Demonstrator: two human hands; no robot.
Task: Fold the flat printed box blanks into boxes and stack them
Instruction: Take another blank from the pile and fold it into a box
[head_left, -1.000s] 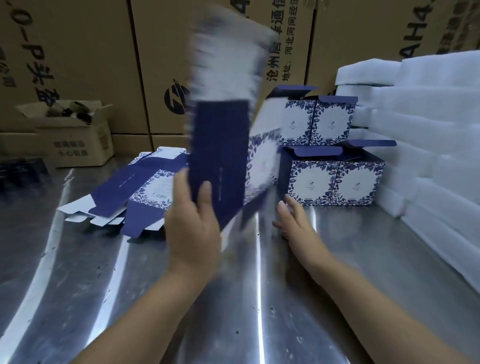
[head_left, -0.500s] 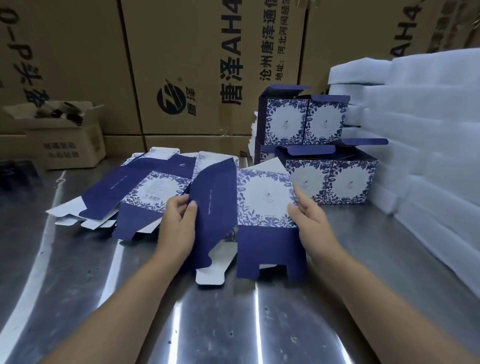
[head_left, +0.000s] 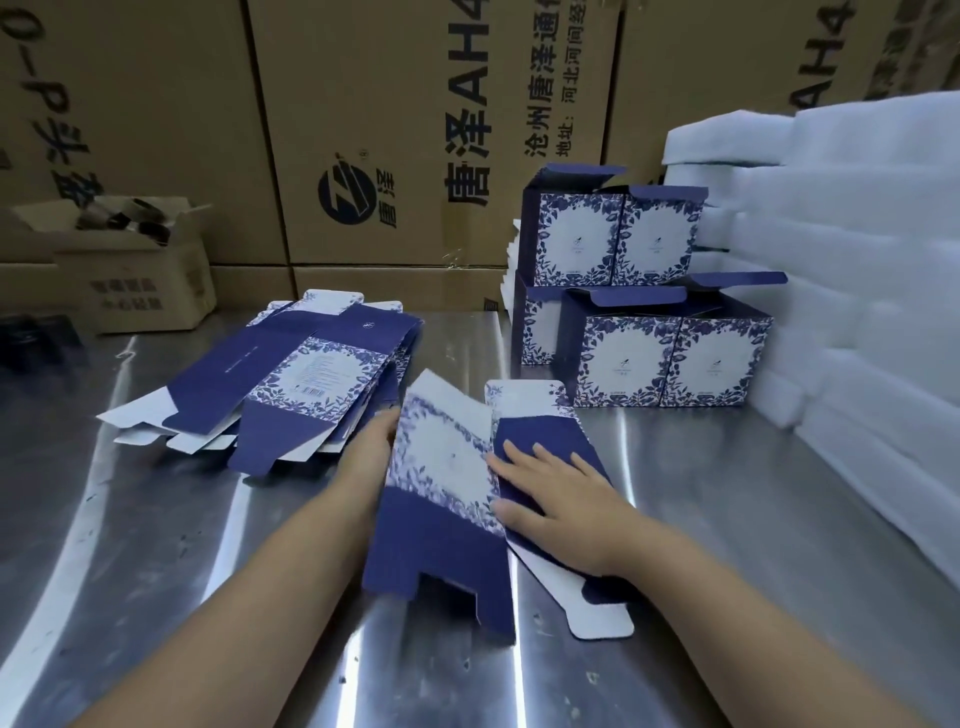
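A blue and white printed box blank (head_left: 441, 499) lies partly bent on the steel table (head_left: 727, 519) in front of me. My right hand (head_left: 561, 499) presses flat on its dark blue right panel, fingers spread. My left hand (head_left: 366, 457) is behind the blank's raised left panel, mostly hidden, touching its left edge. A pile of flat blanks (head_left: 291, 384) lies to the left. Several folded boxes (head_left: 639, 312) with open lids stand stacked in two layers at the back right.
White foam sheets (head_left: 857, 291) are piled along the right side. Large brown cartons (head_left: 415, 130) form a wall at the back. A small open carton (head_left: 130, 260) with dark items sits at the back left.
The blank has come down from upright in the air to the table. My right hand moved from its edge onto the blue side panel, and the left panel now tilts up.
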